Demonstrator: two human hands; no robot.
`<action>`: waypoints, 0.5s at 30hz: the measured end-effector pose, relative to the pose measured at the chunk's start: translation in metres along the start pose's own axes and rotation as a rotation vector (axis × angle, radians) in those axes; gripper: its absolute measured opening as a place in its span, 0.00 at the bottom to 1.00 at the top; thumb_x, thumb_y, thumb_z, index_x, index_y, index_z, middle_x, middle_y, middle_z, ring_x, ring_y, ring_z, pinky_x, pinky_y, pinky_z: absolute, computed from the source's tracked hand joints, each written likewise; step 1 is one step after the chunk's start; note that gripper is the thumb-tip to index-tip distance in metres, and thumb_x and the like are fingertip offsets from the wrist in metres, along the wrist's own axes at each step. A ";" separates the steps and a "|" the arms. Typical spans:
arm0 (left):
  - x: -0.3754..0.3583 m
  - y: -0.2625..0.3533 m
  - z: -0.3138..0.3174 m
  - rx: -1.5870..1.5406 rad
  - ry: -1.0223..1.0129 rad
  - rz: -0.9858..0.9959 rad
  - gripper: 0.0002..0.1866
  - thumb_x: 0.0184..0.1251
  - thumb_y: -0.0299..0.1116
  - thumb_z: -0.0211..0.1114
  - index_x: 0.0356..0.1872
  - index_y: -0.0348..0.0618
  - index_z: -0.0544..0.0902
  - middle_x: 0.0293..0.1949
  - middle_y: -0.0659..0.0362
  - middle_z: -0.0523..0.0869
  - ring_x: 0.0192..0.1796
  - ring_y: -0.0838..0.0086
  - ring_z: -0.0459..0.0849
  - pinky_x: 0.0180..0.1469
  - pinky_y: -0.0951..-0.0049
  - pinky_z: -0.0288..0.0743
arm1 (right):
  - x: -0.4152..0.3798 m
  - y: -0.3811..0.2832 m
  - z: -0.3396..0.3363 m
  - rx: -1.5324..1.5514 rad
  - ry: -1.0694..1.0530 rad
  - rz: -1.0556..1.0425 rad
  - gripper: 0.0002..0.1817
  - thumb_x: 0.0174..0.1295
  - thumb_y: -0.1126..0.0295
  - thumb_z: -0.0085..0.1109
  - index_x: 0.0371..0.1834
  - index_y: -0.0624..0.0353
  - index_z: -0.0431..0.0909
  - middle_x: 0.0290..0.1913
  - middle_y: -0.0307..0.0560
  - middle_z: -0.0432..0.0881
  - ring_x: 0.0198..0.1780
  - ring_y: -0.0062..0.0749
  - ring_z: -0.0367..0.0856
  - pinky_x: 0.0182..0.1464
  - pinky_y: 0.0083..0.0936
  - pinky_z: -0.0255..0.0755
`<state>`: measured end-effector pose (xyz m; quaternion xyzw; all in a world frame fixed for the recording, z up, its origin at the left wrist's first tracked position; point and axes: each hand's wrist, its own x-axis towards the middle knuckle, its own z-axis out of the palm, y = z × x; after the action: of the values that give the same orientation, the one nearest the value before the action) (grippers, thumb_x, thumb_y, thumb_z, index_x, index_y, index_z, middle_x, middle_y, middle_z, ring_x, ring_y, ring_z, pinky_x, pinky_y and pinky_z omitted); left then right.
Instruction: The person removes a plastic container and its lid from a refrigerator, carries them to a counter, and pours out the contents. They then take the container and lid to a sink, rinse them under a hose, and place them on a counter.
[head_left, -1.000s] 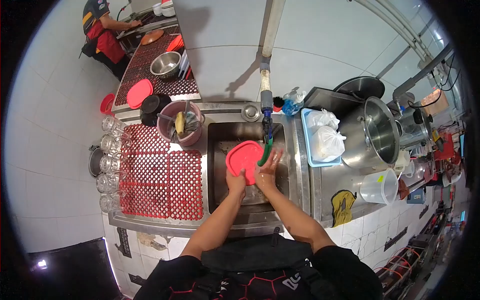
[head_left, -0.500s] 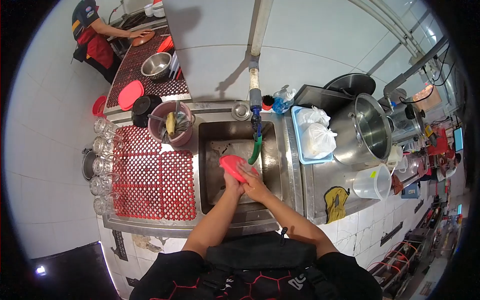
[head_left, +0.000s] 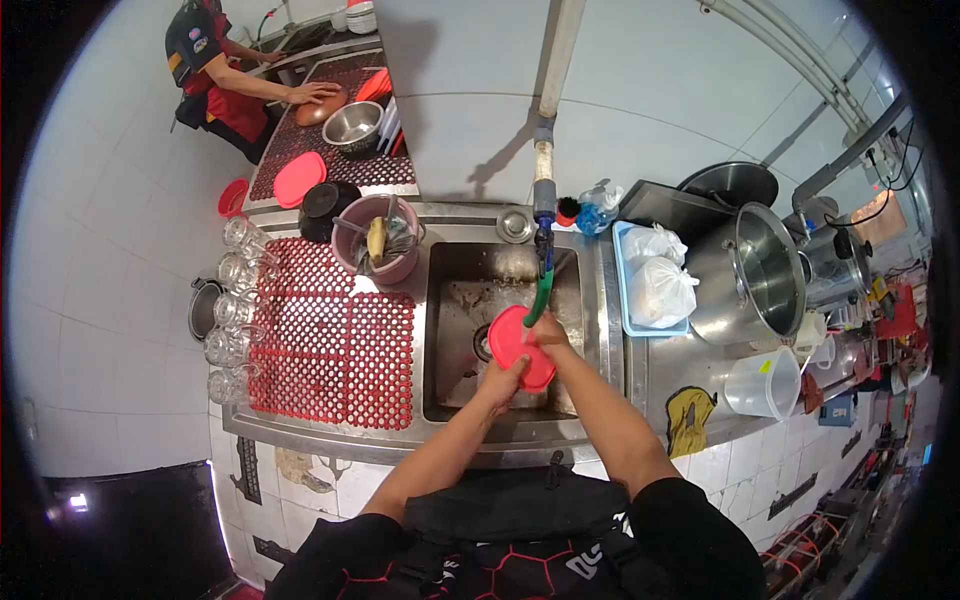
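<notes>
Over the metal sink [head_left: 465, 398], a red lid-like disc [head_left: 512, 345] is held between my two hands. My left hand [head_left: 503, 381] grips its lower left edge, thumb on the upper face. At its right edge is my right hand [head_left: 546, 334], close to the end of the green hose [head_left: 540, 298], its fingers partly hidden behind the disc. The hose hangs from the blue tap [head_left: 543, 240], and its end is just above the disc.
A red mat [head_left: 335, 350] lies left of the sink, with glass mugs [head_left: 235, 312] and a pink bucket [head_left: 398, 265]. To the right are a blue tray [head_left: 628, 300] with white bags and a large pot [head_left: 750, 275]. A co-worker [head_left: 225, 85] stands upper left.
The red disc has turned more face-up and shifted under the hose. My right hand has moved from across the disc to its right edge. The whole view has shifted slightly.
</notes>
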<state>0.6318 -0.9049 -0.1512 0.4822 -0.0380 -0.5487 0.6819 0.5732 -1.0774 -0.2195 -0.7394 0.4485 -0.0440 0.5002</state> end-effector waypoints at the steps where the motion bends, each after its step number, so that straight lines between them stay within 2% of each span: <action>1: -0.004 0.010 0.004 0.120 0.064 -0.021 0.18 0.68 0.31 0.67 0.58 0.40 0.79 0.49 0.58 0.86 0.48 0.70 0.84 0.50 0.65 0.78 | -0.003 0.000 -0.002 0.001 0.001 -0.008 0.28 0.73 0.49 0.44 0.64 0.59 0.74 0.58 0.50 0.81 0.57 0.38 0.80 0.60 0.34 0.72; 2: -0.007 0.020 0.009 0.001 0.146 0.000 0.15 0.65 0.30 0.70 0.51 0.38 0.82 0.44 0.56 0.88 0.46 0.69 0.85 0.50 0.65 0.79 | -0.014 0.004 -0.001 0.213 -0.022 0.083 0.25 0.73 0.51 0.47 0.61 0.59 0.76 0.53 0.46 0.83 0.52 0.34 0.81 0.57 0.31 0.73; 3: 0.003 0.023 0.002 0.004 0.140 -0.002 0.15 0.65 0.30 0.70 0.51 0.38 0.82 0.44 0.56 0.88 0.46 0.69 0.85 0.50 0.65 0.79 | -0.025 0.003 -0.003 0.425 -0.042 0.176 0.23 0.73 0.53 0.51 0.59 0.59 0.78 0.48 0.43 0.84 0.47 0.31 0.81 0.53 0.29 0.75; 4: 0.018 0.021 -0.011 0.087 0.200 0.048 0.16 0.64 0.29 0.71 0.51 0.37 0.81 0.45 0.55 0.88 0.47 0.69 0.85 0.51 0.64 0.79 | -0.052 -0.025 -0.017 0.631 -0.061 0.229 0.19 0.73 0.60 0.55 0.60 0.59 0.76 0.50 0.42 0.83 0.50 0.29 0.81 0.54 0.26 0.75; 5: 0.027 0.021 -0.019 0.171 0.261 0.093 0.18 0.63 0.28 0.72 0.52 0.36 0.80 0.46 0.53 0.88 0.48 0.69 0.85 0.51 0.64 0.79 | -0.060 -0.026 -0.016 0.630 -0.055 0.235 0.19 0.73 0.60 0.55 0.60 0.59 0.76 0.50 0.42 0.83 0.50 0.29 0.81 0.54 0.26 0.75; 6: 0.033 0.025 -0.018 0.325 0.369 0.048 0.19 0.65 0.36 0.70 0.50 0.36 0.79 0.49 0.50 0.87 0.50 0.67 0.85 0.54 0.64 0.78 | -0.072 -0.025 -0.013 0.863 -0.058 0.186 0.19 0.73 0.62 0.55 0.61 0.59 0.75 0.51 0.42 0.82 0.51 0.30 0.81 0.55 0.27 0.74; 7: 0.040 0.028 -0.012 0.330 0.359 0.038 0.19 0.65 0.36 0.70 0.50 0.36 0.79 0.49 0.50 0.87 0.50 0.67 0.85 0.54 0.64 0.78 | -0.082 -0.029 -0.012 1.097 -0.054 0.131 0.18 0.73 0.64 0.56 0.62 0.60 0.74 0.53 0.42 0.82 0.52 0.30 0.80 0.56 0.27 0.74; 8: 0.048 0.030 -0.005 0.621 0.485 0.068 0.20 0.66 0.41 0.67 0.50 0.36 0.79 0.49 0.51 0.86 0.51 0.67 0.85 0.54 0.64 0.77 | -0.091 -0.035 -0.006 1.038 0.034 0.102 0.17 0.73 0.69 0.53 0.62 0.60 0.73 0.55 0.45 0.81 0.54 0.32 0.80 0.57 0.28 0.73; 9: 0.052 0.028 0.000 0.915 0.602 0.101 0.21 0.68 0.46 0.63 0.49 0.36 0.79 0.50 0.51 0.86 0.51 0.66 0.85 0.55 0.65 0.76 | -0.095 -0.035 0.005 1.044 0.056 0.113 0.17 0.73 0.69 0.53 0.62 0.60 0.73 0.55 0.45 0.81 0.54 0.32 0.80 0.57 0.28 0.73; 10: 0.072 0.008 -0.010 0.926 0.581 0.089 0.21 0.68 0.46 0.63 0.49 0.36 0.79 0.50 0.51 0.86 0.51 0.66 0.85 0.55 0.65 0.76 | -0.096 -0.033 0.015 0.708 0.105 0.007 0.15 0.72 0.71 0.53 0.60 0.61 0.73 0.54 0.47 0.82 0.54 0.35 0.81 0.56 0.31 0.73; 11: 0.107 -0.028 -0.028 0.388 0.441 0.005 0.21 0.71 0.48 0.59 0.51 0.40 0.77 0.49 0.52 0.84 0.50 0.66 0.84 0.53 0.64 0.76 | -0.098 -0.034 0.024 0.369 0.149 -0.089 0.14 0.72 0.72 0.52 0.57 0.62 0.74 0.53 0.49 0.82 0.54 0.37 0.81 0.56 0.33 0.73; 12: 0.124 -0.056 -0.034 -0.146 0.292 -0.092 0.21 0.74 0.51 0.54 0.53 0.44 0.76 0.49 0.54 0.82 0.49 0.66 0.82 0.51 0.62 0.76 | -0.104 -0.054 0.023 0.340 0.165 -0.129 0.15 0.69 0.72 0.52 0.57 0.62 0.75 0.50 0.56 0.83 0.53 0.45 0.82 0.55 0.38 0.73; 13: 0.106 -0.050 -0.017 -0.133 0.275 -0.116 0.21 0.74 0.51 0.54 0.53 0.44 0.76 0.49 0.54 0.82 0.49 0.66 0.82 0.51 0.62 0.76 | -0.107 -0.076 0.017 0.312 0.181 -0.171 0.16 0.66 0.73 0.52 0.56 0.62 0.75 0.47 0.62 0.83 0.51 0.52 0.83 0.55 0.43 0.73; 14: 0.072 -0.025 0.010 -0.219 0.164 -0.152 0.20 0.72 0.50 0.53 0.50 0.45 0.77 0.46 0.56 0.83 0.48 0.64 0.83 0.52 0.62 0.75 | -0.100 -0.073 0.019 0.319 0.205 -0.156 0.16 0.66 0.73 0.52 0.56 0.62 0.75 0.47 0.62 0.83 0.51 0.52 0.83 0.55 0.43 0.73; 15: 0.052 -0.010 0.026 -0.303 0.055 -0.188 0.19 0.70 0.49 0.51 0.47 0.45 0.78 0.42 0.57 0.85 0.46 0.62 0.83 0.53 0.62 0.75 | -0.092 -0.065 0.022 0.253 0.212 -0.006 0.16 0.67 0.71 0.51 0.56 0.61 0.75 0.47 0.64 0.83 0.51 0.55 0.82 0.54 0.44 0.73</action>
<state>0.6302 -0.9611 -0.1687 0.3902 0.1090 -0.5960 0.6933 0.5704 -0.9909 -0.1444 -0.6630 0.4875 -0.1793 0.5391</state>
